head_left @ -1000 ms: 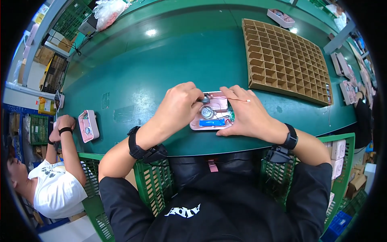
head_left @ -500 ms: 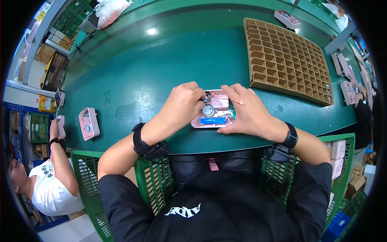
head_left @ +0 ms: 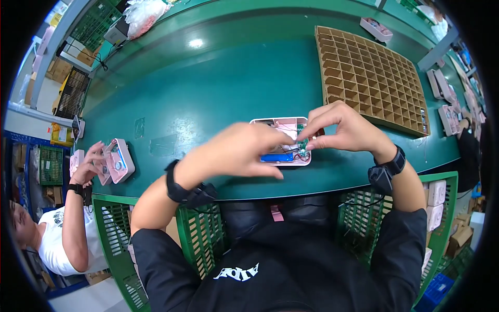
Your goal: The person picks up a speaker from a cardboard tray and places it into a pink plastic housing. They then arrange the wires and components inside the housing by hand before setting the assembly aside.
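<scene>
**Pink open case point(head_left: 291, 165), under two-handed work**

Case: lying open side up on the green table point(head_left: 234, 88), near its front edge, between the person's hands; holding a blue battery point(head_left: 275, 157), a green circuit board point(head_left: 303, 145) and thin red wires point(head_left: 297, 155).

Left hand point(head_left: 236, 151): hanging over the case's left and middle, blurring, thumb standing well apart from the fingers; hiding much of the contents.

Right hand point(head_left: 345, 130): arching over the right end, thumb and forefinger curving toward each other beside the board; whether they are pinching anything, one cannot tell.

Handling: such fine work is probably calling for a light touch: steadying the case by its rim, taking wires near their ends to avoid tugging, keeping slack off the rim, and moving the left hand's bulk out of the sightline.

Nearby: a cardboard divider tray point(head_left: 320, 62) is lying beyond, rightward; a co-worker's hand point(head_left: 87, 170) is working beside another pink case point(head_left: 126, 174), leftward.
</scene>
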Demonstrator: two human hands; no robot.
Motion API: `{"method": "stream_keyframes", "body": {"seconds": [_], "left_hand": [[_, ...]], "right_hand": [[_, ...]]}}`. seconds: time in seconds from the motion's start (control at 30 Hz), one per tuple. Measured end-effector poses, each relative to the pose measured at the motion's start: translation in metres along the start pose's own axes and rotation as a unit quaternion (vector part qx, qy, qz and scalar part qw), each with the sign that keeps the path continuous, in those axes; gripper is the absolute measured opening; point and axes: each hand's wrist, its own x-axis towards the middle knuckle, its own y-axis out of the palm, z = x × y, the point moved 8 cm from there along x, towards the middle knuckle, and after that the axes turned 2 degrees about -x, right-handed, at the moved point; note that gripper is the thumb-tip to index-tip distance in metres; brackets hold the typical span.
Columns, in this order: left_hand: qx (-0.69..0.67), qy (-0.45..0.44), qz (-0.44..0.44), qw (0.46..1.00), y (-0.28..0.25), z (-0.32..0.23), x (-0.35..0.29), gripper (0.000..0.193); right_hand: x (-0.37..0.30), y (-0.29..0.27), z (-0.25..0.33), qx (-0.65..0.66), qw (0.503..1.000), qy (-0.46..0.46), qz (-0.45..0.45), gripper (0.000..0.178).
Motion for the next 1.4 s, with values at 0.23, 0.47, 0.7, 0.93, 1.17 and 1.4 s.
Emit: {"method": "stream_keyframes", "body": {"seconds": [0.23,0.47,0.7,0.93,1.17,1.4], "left_hand": [[0.126,0.118,0.012,0.985,0.039,0.021,-0.007,0.033],[0.168,0.071,0.070,0.981,0.001,0.032,-0.013,0.037],[0.138,0.070,0.049,0.987,0.009,0.030,-0.013,0.036],[0.083,0.055,0.066,0.993,0.010,0.048,-0.012,0.034],[-0.057,0.000,0.120,0.991,-0.001,0.062,-0.016,0.032],[-0.104,-0.044,0.163,0.980,0.000,0.074,-0.028,0.037]], "right_hand": [[0.009,0.000,0.017,0.026,0.982,-0.131,-0.133,0.023],[0.009,0.017,0.015,0.037,0.985,-0.066,-0.155,0.019],[0.012,0.028,0.020,-0.071,0.975,-0.090,-0.192,0.013],[0.025,0.041,0.031,-0.145,0.974,-0.107,-0.137,0.012],[0.064,0.054,0.033,-0.276,0.957,-0.085,0.010,0.007],[0.087,0.071,0.038,-0.405,0.903,-0.069,0.125,0.011]]}}
